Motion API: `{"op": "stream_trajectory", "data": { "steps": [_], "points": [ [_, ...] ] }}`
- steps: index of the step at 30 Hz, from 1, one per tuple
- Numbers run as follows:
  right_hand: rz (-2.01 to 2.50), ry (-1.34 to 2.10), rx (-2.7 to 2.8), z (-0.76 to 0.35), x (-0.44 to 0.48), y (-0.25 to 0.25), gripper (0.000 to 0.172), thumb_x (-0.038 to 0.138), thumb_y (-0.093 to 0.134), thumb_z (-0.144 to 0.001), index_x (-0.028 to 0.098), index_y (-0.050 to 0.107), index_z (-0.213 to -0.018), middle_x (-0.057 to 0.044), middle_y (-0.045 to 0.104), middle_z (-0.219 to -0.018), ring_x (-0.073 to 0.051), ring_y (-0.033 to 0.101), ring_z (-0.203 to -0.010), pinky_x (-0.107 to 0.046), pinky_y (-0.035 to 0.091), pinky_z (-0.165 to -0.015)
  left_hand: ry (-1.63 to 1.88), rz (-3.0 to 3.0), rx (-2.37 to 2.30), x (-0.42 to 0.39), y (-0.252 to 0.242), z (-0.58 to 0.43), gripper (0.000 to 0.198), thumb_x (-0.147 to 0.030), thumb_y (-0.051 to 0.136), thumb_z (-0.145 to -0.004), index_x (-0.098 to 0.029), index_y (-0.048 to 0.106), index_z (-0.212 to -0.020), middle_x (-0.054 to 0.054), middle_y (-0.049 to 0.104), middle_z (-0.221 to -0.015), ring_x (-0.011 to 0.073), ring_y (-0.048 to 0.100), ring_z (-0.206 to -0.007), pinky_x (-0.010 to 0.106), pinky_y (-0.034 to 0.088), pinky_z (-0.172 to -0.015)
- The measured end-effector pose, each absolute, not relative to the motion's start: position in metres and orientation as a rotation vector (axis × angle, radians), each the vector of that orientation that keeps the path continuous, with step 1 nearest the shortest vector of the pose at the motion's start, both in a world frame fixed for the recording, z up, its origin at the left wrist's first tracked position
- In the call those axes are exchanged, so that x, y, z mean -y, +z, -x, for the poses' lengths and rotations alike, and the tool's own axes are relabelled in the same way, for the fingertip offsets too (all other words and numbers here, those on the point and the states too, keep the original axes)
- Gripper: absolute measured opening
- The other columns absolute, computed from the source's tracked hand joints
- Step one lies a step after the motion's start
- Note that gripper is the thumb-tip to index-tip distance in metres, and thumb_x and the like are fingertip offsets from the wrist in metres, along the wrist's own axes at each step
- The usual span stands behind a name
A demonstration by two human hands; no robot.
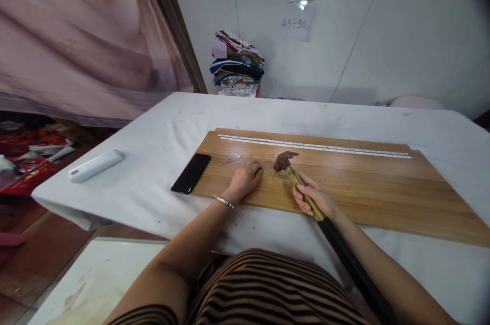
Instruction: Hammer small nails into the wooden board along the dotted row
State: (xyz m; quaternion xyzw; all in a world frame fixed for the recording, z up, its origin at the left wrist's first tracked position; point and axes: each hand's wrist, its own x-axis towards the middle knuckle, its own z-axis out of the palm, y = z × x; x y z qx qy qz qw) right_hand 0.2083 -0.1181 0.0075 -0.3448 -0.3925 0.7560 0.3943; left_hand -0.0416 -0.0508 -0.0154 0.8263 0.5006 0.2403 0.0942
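Note:
My right hand [312,196] is wrapped round the yellow part of a claw hammer's handle [294,176]. The rusty hammer head [282,161] is low over the wooden board [367,187], its claw pointing up and to the right; I cannot tell whether it touches the wood. The long black end of the handle runs back beside my right forearm. Left of the hammer, my left hand [247,178] rests on the board with curled fingers, and whatever is inside them is hidden. Several loose nails [231,159] lie just beyond it. Small specks dot the wood by the hammer head.
Two white measuring strips [314,147] run along the board's far side. A black phone [190,174] lies at its left edge, and a white elongated object [95,166] sits farther left on the white tablecloth [149,136]. Folded clothes [238,67] are stacked beyond the table.

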Motion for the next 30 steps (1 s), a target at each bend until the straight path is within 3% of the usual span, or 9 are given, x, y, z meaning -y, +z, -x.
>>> {"op": "stream_trajectory", "data": {
  "steps": [30],
  "points": [
    [0.882, 1.908, 1.023, -0.2076, 0.118, 0.0049, 0.073, 0.038, 0.069, -0.083, 0.024, 0.04, -0.148, 0.009, 0.051, -0.064, -0.004, 0.037, -0.037, -0.016, 0.03, -0.031, 0.733, -2.475, -1.48, 0.051, -0.0155, 0.0424, 0.02, -0.017, 0.049, -0.094, -0.018, 0.068, -0.088, 0.008, 0.07, -0.099, 0.0195, 0.063, -0.095, 0.033, 0.052, -0.088]
  ]
}}
